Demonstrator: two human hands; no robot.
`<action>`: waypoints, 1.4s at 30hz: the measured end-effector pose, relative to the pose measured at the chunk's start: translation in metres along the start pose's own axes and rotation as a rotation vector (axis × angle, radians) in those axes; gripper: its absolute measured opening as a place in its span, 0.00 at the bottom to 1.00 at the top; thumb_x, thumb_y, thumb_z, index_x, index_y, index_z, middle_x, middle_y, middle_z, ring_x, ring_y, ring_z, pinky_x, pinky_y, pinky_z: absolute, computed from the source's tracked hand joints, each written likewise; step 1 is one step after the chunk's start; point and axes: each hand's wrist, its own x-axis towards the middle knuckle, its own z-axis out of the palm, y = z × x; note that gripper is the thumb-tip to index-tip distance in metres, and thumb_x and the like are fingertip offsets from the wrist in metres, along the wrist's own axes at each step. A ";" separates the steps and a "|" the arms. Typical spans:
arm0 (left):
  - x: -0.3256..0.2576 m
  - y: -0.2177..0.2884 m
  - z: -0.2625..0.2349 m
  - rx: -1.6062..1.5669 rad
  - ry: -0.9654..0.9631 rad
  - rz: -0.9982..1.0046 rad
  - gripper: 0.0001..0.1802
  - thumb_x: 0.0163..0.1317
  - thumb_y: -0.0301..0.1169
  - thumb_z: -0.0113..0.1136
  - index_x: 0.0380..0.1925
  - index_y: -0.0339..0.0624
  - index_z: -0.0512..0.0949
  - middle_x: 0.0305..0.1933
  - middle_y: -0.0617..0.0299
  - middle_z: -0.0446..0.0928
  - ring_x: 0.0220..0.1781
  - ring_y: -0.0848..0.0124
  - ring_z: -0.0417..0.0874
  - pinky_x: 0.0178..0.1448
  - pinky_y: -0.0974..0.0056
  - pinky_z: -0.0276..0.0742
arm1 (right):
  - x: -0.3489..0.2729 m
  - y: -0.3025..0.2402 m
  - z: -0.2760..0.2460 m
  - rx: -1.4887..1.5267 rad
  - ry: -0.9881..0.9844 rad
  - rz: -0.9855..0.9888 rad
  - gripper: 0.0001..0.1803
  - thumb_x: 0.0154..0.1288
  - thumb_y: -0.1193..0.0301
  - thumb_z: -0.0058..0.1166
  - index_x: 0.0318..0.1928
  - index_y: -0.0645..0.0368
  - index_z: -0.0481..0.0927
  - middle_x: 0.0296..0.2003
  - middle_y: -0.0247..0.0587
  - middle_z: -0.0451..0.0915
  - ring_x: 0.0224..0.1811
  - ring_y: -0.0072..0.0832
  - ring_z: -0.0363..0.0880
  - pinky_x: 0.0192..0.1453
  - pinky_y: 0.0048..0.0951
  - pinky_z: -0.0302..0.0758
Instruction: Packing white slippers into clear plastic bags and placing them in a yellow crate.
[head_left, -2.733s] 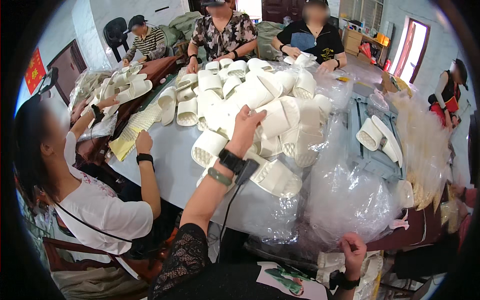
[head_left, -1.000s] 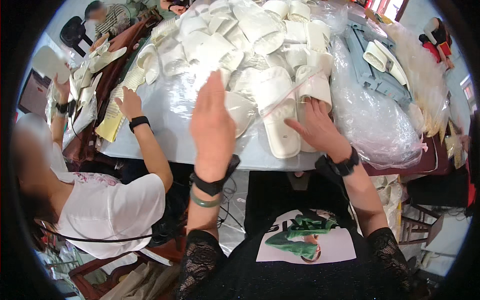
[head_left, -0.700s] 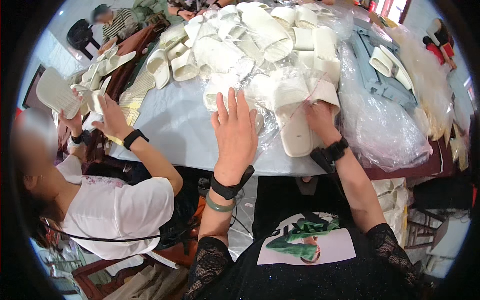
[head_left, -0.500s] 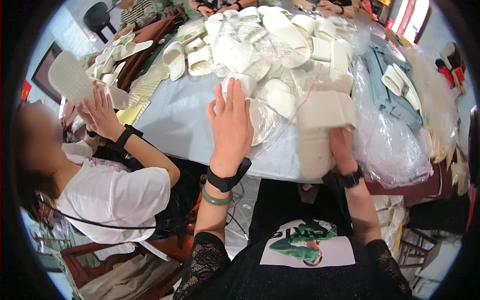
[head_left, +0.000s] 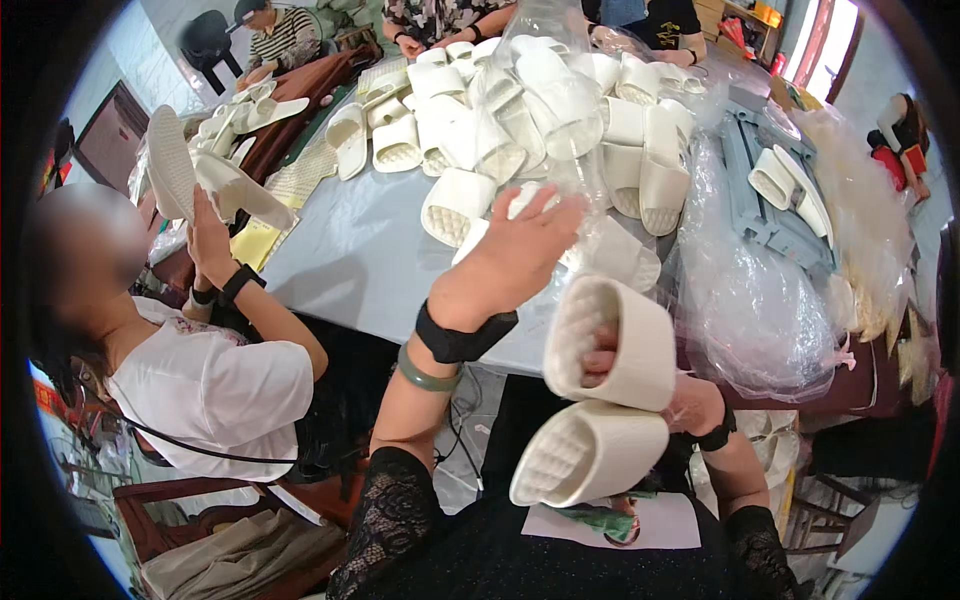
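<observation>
Close to my body, my right hand (head_left: pixel 690 400) holds a pair of white slippers, an upper slipper (head_left: pixel 625 345) and a lower slipper (head_left: pixel 600 455). Its fingertips poke through the opening of the upper one; the two slippers sit against each other with their dimpled insoles showing. My left hand (head_left: pixel 520 245) is raised over the table's near side with its fingers spread and slightly blurred. Clear plastic (head_left: pixel 600 215) lies just behind those fingers; whether they touch it, I cannot tell. Beyond stretches a heap of white slippers (head_left: pixel 470 120), partly under clear plastic.
On the left, a co-worker (head_left: pixel 220 385) holds up two white slippers (head_left: pixel 172 165). More people sit across the pale tabletop (head_left: pixel 345 240). At the right stand a grey-blue crate (head_left: pixel 760 190) with slippers on it and a large clear plastic bag (head_left: pixel 745 310).
My right hand has brought the slippers nearer my body and turned their openings into view. My left hand has swung right. Plastic over the heap has shifted, and the co-worker's slippers are turned.
</observation>
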 end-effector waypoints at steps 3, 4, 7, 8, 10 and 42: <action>0.004 0.000 -0.015 0.091 0.002 0.003 0.32 0.61 0.21 0.45 0.67 0.45 0.58 0.66 0.58 0.68 0.70 0.58 0.63 0.71 0.45 0.48 | 0.011 0.010 0.005 -0.133 0.027 -0.167 0.30 0.59 0.68 0.61 0.63 0.55 0.69 0.64 0.37 0.67 0.67 0.37 0.62 0.72 0.42 0.53; 0.004 0.000 -0.017 0.151 -0.035 -0.028 0.33 0.60 0.20 0.45 0.68 0.45 0.58 0.66 0.58 0.68 0.69 0.59 0.65 0.71 0.45 0.48 | 0.011 0.015 0.011 -0.125 0.031 -0.168 0.30 0.59 0.68 0.61 0.63 0.55 0.69 0.64 0.37 0.67 0.67 0.37 0.62 0.72 0.42 0.53; 0.006 0.007 -0.024 0.167 -0.024 -0.064 0.36 0.57 0.18 0.44 0.69 0.51 0.58 0.61 0.51 0.71 0.62 0.61 0.72 0.71 0.45 0.50 | 0.017 0.026 0.008 0.003 0.147 -0.055 0.32 0.60 0.72 0.59 0.65 0.56 0.65 0.65 0.41 0.66 0.68 0.38 0.61 0.72 0.40 0.55; 0.007 0.013 -0.031 0.163 -0.093 -0.138 0.37 0.56 0.18 0.44 0.69 0.53 0.58 0.59 0.48 0.72 0.60 0.61 0.74 0.70 0.45 0.51 | 0.013 0.032 0.010 0.012 0.153 -0.052 0.32 0.60 0.72 0.59 0.65 0.56 0.65 0.65 0.41 0.66 0.68 0.38 0.61 0.72 0.40 0.55; 0.012 0.019 -0.046 0.209 -0.197 -0.261 0.36 0.56 0.18 0.45 0.67 0.54 0.61 0.58 0.47 0.72 0.60 0.60 0.74 0.70 0.44 0.52 | 0.002 0.052 0.013 -0.114 0.456 -0.005 0.31 0.61 0.73 0.57 0.65 0.55 0.65 0.65 0.42 0.65 0.69 0.38 0.60 0.72 0.39 0.54; -0.030 0.000 -0.078 -0.308 -0.404 0.003 0.27 0.70 0.26 0.44 0.69 0.52 0.59 0.74 0.65 0.57 0.78 0.61 0.47 0.76 0.49 0.32 | -0.060 0.073 -0.010 -1.349 1.212 0.402 0.21 0.61 0.74 0.53 0.57 0.60 0.74 0.57 0.48 0.73 0.61 0.48 0.68 0.64 0.47 0.63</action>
